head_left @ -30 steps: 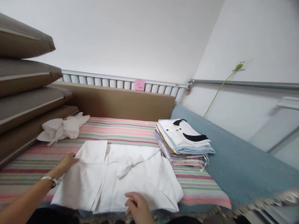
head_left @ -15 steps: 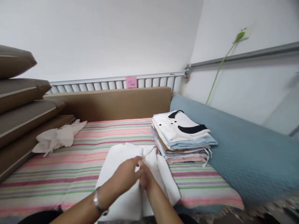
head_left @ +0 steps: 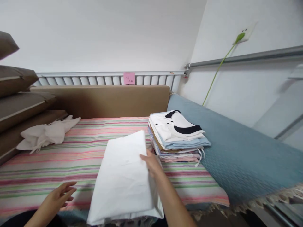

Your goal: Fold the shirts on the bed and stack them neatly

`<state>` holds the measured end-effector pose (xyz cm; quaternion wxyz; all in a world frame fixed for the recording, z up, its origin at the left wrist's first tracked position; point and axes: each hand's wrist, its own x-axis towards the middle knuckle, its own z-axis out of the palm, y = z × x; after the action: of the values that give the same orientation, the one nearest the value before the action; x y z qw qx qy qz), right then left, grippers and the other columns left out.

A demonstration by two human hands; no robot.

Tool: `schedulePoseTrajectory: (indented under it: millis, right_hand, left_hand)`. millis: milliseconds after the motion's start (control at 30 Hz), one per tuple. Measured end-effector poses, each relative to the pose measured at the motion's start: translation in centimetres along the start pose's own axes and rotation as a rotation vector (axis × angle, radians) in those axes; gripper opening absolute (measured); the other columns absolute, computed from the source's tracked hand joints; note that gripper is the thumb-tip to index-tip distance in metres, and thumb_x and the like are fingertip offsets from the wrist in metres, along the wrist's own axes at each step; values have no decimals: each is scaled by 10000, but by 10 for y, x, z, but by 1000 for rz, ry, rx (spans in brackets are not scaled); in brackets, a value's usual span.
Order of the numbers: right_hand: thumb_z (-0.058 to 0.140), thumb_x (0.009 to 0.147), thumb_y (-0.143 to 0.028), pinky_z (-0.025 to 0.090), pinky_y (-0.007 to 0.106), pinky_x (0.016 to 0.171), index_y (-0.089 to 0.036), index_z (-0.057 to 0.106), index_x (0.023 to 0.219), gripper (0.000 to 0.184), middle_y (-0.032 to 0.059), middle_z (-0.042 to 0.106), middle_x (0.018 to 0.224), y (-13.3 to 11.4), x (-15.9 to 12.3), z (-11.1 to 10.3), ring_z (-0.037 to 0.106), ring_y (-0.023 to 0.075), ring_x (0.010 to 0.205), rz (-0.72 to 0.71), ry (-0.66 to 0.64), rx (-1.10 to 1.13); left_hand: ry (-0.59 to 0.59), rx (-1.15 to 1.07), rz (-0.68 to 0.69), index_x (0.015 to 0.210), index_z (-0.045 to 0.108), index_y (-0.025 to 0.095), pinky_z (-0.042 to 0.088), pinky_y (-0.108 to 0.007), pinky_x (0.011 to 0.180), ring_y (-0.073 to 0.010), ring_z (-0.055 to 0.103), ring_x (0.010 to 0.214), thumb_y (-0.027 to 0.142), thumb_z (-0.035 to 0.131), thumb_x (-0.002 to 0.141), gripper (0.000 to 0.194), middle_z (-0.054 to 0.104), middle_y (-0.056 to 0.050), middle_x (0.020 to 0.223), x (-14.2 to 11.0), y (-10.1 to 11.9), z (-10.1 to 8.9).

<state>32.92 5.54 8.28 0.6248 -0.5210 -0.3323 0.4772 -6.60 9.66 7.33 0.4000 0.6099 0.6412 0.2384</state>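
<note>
A white folded garment (head_left: 123, 176) lies in front of me at the near edge of the striped cloth, its upper right corner raised. My right hand (head_left: 151, 160) grips the garment's right edge, thumb on top and the other fingers hidden beneath or behind the fabric. Off to the garment's left, my left hand (head_left: 59, 195) is open above the striped cloth, touching nothing, fingers stretched to the right. Just beyond my right hand stands a stack of folded clothes (head_left: 175, 135), topped by a white piece with black trim and buttons.
Striped cloth (head_left: 90, 148) covers the seat. A crumpled white garment (head_left: 49, 134) lies at left beside piled brown cushions (head_left: 23, 101). A brown backrest (head_left: 106, 101) stands behind, with a radiator (head_left: 94, 78) and pink note (head_left: 129, 78). Blue fabric (head_left: 213, 135) covers the right side.
Both hands were together at the garment's middle. My left hand has let go and moved left; my right hand holds the right edge. The garment now shows a smoother, folded-over panel.
</note>
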Motion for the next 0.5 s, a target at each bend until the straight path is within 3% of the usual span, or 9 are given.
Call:
schedulePoseTrajectory:
  millis: [100,167,333,500]
  right_hand:
    - [598,553,-234,509,356,719,-175,594,975,426,30,711,813,2,-5,-48,647,213,734,102,119,-96]
    - [578,543,-228,513,368,689,-162,588,927,389,42,710,764,7,-8,-66,646,219,685,129,157,-148]
    - [558,586,-274,514,343,692,-158,591,982,413,45,713,821,11,-4,-74,656,213,729,129,173,-281]
    - [553,556,-256,486,374,754,-145,627,801,279,101,703,820,7,-6,-82,643,280,821,122,295,-580]
  left_hand:
    - [-86,-53,1,970,575,207,497,-286,522,-225,646,653,605,618,527,597,662,-43,767,-5,3,18]
    - [-147,-77,8,949,585,193,465,-269,484,-199,611,587,598,632,522,590,629,-19,674,-6,5,31]
    - [-241,-144,22,926,585,196,416,-244,458,-177,586,570,553,651,539,531,630,-12,676,-4,-3,53]
    - [-279,-149,9,954,583,192,376,-227,444,-185,586,616,509,622,578,494,626,-16,688,-15,-12,74]
